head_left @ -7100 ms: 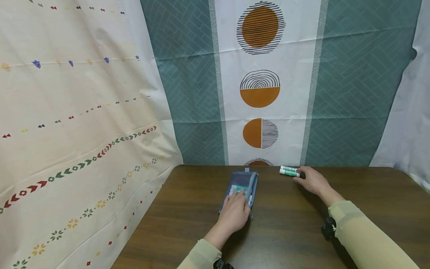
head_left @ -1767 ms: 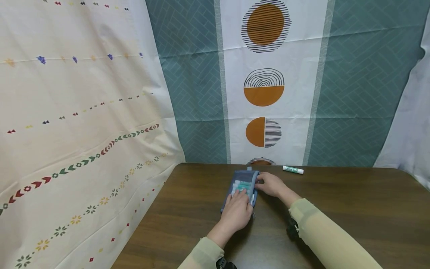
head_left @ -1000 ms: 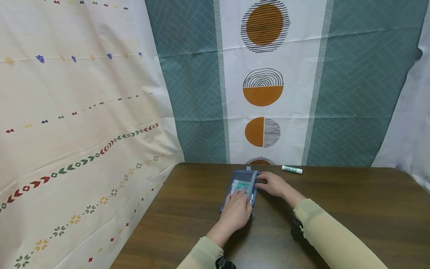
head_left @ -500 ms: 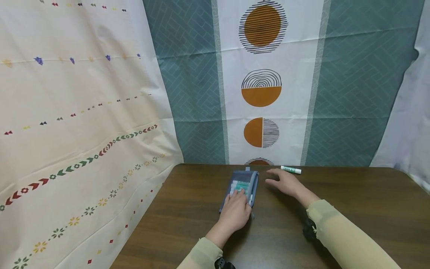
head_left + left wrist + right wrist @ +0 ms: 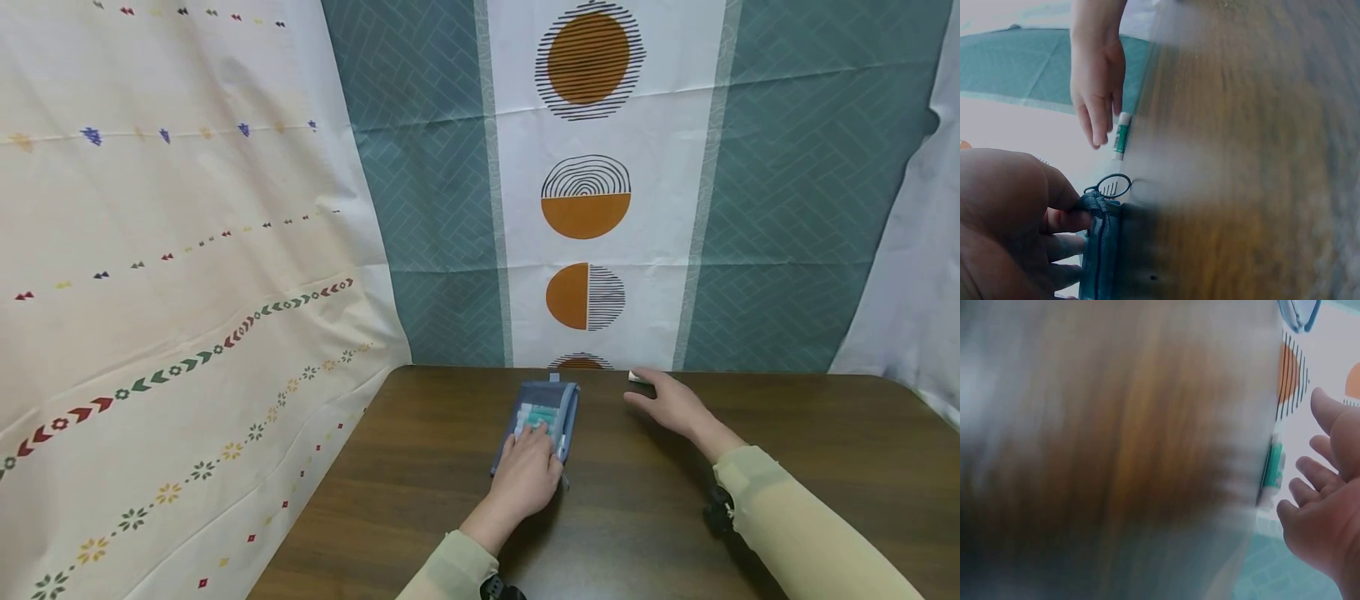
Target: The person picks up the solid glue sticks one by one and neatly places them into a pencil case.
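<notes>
A blue zippered pencil pouch (image 5: 537,392) with a clear window lies on the table, several white-and-green sticks (image 5: 542,414) showing inside. My left hand (image 5: 522,473) rests on it, fingers laid over the window; the left wrist view shows the thumb by the zipper edge (image 5: 1099,250). At the table's back edge lies one more white-and-green stick (image 5: 1121,136), a glue stick or a marker, I cannot tell which. My right hand (image 5: 675,406) hovers at this stick with spread, relaxed fingers and covers most of it in the head view. It appears apart from the stick (image 5: 1271,465) in the right wrist view.
The brown wooden table (image 5: 637,533) ends at a hanging teal and white cloth (image 5: 517,208) at the back. A cream patterned cloth (image 5: 187,275) hangs along the left side. A dark ring pull (image 5: 1113,186) sits at the pouch's near end.
My right hand has left the pouch's right edge and moved right to the stick at the back. The earliest frame seems to show two sticks there. My left hand has stayed on the pouch.
</notes>
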The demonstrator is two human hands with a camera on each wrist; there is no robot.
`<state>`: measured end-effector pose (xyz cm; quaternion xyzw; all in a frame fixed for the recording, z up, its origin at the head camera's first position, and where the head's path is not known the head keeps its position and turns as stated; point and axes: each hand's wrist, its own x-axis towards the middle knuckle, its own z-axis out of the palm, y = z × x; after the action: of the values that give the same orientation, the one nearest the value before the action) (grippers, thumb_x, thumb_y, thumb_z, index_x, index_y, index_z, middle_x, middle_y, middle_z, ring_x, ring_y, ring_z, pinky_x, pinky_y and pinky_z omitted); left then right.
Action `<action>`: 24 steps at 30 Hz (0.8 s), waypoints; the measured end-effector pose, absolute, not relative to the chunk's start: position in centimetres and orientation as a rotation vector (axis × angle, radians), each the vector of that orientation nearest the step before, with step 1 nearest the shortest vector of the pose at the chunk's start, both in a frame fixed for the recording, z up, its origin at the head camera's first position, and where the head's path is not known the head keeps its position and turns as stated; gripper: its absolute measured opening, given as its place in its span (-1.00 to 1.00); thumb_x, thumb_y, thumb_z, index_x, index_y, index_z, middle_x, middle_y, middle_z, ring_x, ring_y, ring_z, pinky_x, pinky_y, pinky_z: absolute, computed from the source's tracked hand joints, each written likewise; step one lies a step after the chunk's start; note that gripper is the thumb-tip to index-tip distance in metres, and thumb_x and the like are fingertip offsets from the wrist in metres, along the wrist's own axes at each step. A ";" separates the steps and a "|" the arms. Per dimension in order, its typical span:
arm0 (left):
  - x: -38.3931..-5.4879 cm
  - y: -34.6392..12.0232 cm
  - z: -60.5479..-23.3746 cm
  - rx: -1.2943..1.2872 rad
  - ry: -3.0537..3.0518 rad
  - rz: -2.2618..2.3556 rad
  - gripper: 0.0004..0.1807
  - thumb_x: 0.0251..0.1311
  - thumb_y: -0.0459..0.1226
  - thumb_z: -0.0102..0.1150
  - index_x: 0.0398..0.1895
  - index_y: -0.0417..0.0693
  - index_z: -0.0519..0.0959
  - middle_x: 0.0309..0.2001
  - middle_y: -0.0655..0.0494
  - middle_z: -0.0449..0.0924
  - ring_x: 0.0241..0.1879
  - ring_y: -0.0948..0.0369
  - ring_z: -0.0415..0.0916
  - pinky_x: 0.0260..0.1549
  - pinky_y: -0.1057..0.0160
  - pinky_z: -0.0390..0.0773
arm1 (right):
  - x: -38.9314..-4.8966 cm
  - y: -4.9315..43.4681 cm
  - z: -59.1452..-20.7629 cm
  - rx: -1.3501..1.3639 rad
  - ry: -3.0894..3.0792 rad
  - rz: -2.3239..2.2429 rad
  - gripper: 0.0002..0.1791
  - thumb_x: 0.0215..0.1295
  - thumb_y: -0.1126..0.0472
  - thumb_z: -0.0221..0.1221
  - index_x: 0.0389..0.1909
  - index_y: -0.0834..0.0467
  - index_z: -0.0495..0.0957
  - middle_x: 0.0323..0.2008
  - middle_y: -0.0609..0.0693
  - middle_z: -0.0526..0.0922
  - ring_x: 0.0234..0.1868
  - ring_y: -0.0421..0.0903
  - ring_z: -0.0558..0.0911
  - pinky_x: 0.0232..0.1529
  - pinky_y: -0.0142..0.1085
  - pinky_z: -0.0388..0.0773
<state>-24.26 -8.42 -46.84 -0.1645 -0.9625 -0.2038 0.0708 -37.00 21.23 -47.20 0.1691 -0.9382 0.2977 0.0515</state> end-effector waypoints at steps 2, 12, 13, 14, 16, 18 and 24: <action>-24.2 -8.4 -46.8 -0.496 -2.893 -0.613 -0.76 0.59 -0.29 0.10 -0.36 -0.05 0.54 0.54 -0.18 0.49 0.60 -0.22 0.31 0.54 -0.36 0.24 | -37.1 21.8 -47.3 0.507 -2.850 0.906 -0.28 0.64 0.01 0.27 0.58 0.37 0.38 0.49 0.47 0.44 0.49 0.49 0.43 0.40 0.41 0.38; -24.0 -8.4 -46.8 -0.499 -2.894 -0.594 -0.76 0.59 -0.31 0.10 -0.37 -0.06 0.53 0.55 -0.18 0.49 0.60 -0.21 0.32 0.54 -0.35 0.25 | -37.5 24.8 -47.6 0.461 -2.879 0.942 -0.32 0.66 0.00 0.25 0.54 0.37 0.41 0.39 0.52 0.51 0.37 0.52 0.51 0.25 0.43 0.48; -23.9 -8.4 -46.8 -0.499 -2.894 -0.595 -0.76 0.59 -0.31 0.10 -0.37 -0.06 0.53 0.55 -0.18 0.49 0.60 -0.21 0.32 0.54 -0.35 0.25 | -37.6 25.1 -47.6 0.452 -2.889 0.944 -0.30 0.66 0.00 0.24 0.55 0.39 0.38 0.40 0.54 0.49 0.38 0.54 0.49 0.26 0.44 0.47; -23.9 -8.4 -46.7 -0.500 -2.894 -0.594 -0.75 0.59 -0.31 0.10 -0.37 -0.05 0.53 0.55 -0.18 0.49 0.60 -0.21 0.32 0.54 -0.35 0.25 | -37.7 25.3 -47.6 0.436 -2.898 0.945 -0.28 0.67 -0.01 0.23 0.56 0.41 0.36 0.42 0.56 0.46 0.41 0.56 0.46 0.28 0.45 0.45; -24.0 -8.4 -46.7 -0.499 -2.895 -0.594 -0.76 0.59 -0.31 0.10 -0.37 -0.06 0.53 0.55 -0.18 0.49 0.60 -0.21 0.31 0.54 -0.35 0.25 | -37.8 25.9 -47.7 0.416 -2.919 0.934 -0.24 0.67 -0.02 0.22 0.57 0.45 0.32 0.45 0.60 0.39 0.44 0.60 0.40 0.31 0.47 0.42; -24.0 -8.3 -46.7 -0.499 -2.895 -0.589 -0.76 0.59 -0.30 0.09 -0.36 -0.05 0.53 0.54 -0.18 0.49 0.60 -0.21 0.32 0.54 -0.35 0.25 | -37.9 26.4 -47.7 0.400 -2.942 0.925 -0.21 0.67 -0.03 0.21 0.58 0.48 0.28 0.47 0.63 0.34 0.46 0.62 0.37 0.32 0.47 0.41; -24.1 -8.4 -46.9 -0.501 -2.901 -0.581 -0.75 0.60 -0.28 0.08 -0.36 -0.04 0.54 0.55 -0.18 0.49 0.60 -0.21 0.31 0.54 -0.36 0.25 | -38.1 26.9 -47.7 0.400 -2.976 0.895 -0.21 0.68 -0.04 0.20 0.56 0.50 0.28 0.47 0.64 0.32 0.45 0.63 0.36 0.31 0.47 0.42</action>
<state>-24.10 -8.38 -46.86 -0.1666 -0.9644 -0.1932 0.0703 -38.12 26.92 -47.67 0.1277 -0.9498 0.2855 0.0040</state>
